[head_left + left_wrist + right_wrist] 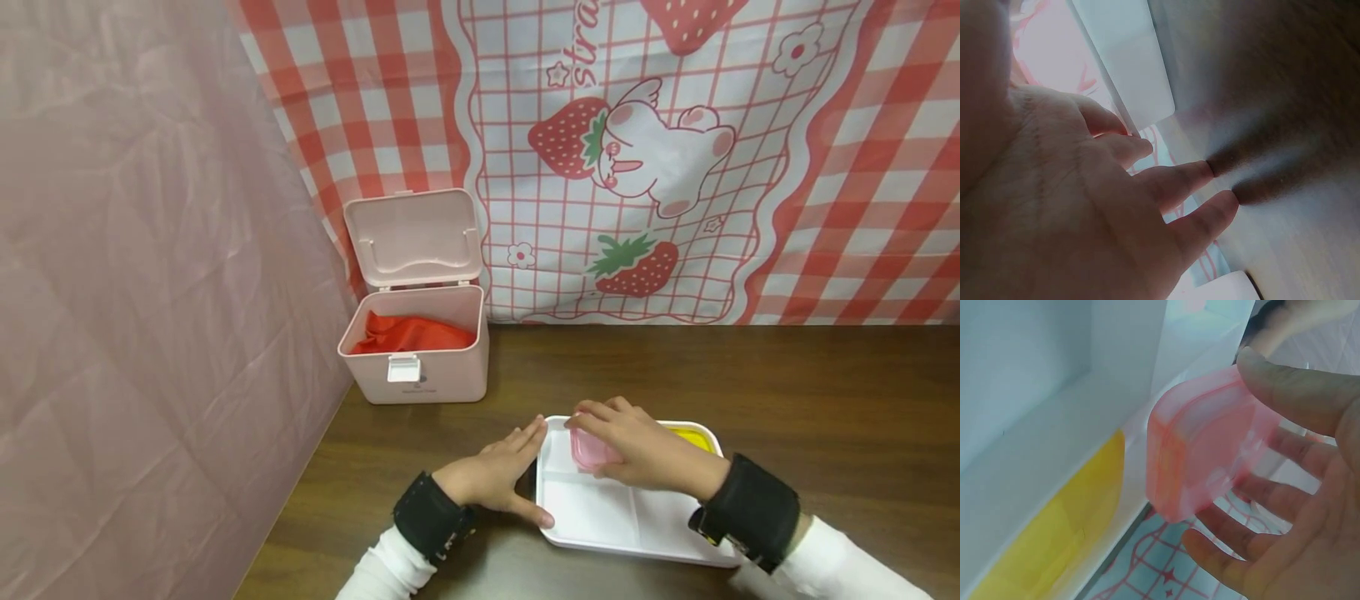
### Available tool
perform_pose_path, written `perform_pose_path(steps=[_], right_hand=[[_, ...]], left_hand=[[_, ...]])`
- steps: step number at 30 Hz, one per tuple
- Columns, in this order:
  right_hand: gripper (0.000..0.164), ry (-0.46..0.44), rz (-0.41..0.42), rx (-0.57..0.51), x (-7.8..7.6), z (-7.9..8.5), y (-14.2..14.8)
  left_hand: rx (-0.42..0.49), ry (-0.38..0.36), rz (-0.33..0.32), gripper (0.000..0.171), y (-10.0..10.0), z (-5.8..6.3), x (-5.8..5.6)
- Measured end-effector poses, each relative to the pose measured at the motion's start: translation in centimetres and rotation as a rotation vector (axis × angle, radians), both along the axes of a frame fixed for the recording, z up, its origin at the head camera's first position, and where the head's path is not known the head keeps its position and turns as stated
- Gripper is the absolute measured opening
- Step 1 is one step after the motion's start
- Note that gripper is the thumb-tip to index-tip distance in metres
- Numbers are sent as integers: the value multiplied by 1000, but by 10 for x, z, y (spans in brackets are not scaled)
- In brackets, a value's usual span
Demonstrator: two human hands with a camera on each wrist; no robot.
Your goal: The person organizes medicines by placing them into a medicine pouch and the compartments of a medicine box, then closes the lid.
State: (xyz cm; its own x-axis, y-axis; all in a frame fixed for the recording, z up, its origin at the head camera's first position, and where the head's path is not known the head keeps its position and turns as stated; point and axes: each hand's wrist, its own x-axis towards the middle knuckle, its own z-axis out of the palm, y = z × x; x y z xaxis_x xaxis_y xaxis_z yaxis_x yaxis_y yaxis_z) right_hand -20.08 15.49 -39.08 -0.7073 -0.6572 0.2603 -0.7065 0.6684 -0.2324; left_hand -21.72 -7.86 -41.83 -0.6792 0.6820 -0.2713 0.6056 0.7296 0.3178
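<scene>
A white divided tray lies on the wooden table. My right hand grips a small pink translucent box at the tray's back left compartment. In the right wrist view the box sits between thumb and fingers, with an orange tint at one end; whether it touches the tray floor I cannot tell. Something yellow lies in the back right compartment, partly hidden by the right hand. My left hand is spread at the tray's left side, thumb at the rim, fingers straight; it holds nothing.
Behind and left of the tray stands a pale pink case with its lid raised and red cloth inside. A pink cloth hangs along the left side. A strawberry-print checked cloth hangs behind the table.
</scene>
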Motion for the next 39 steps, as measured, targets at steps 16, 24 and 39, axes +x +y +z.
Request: perform_pose_path(steps=[16,24,39], right_hand=[[54,-43,25,-7,-11,-15,-4],[51,-9,33,7,-14,-19,1],[45,-38,30,40,-17,-27,-1]], left_hand=[[-10,16,3,111,0,4,2],[-15,19,1,111,0,4,2],[-16,22,-4,111,-1,2,1]])
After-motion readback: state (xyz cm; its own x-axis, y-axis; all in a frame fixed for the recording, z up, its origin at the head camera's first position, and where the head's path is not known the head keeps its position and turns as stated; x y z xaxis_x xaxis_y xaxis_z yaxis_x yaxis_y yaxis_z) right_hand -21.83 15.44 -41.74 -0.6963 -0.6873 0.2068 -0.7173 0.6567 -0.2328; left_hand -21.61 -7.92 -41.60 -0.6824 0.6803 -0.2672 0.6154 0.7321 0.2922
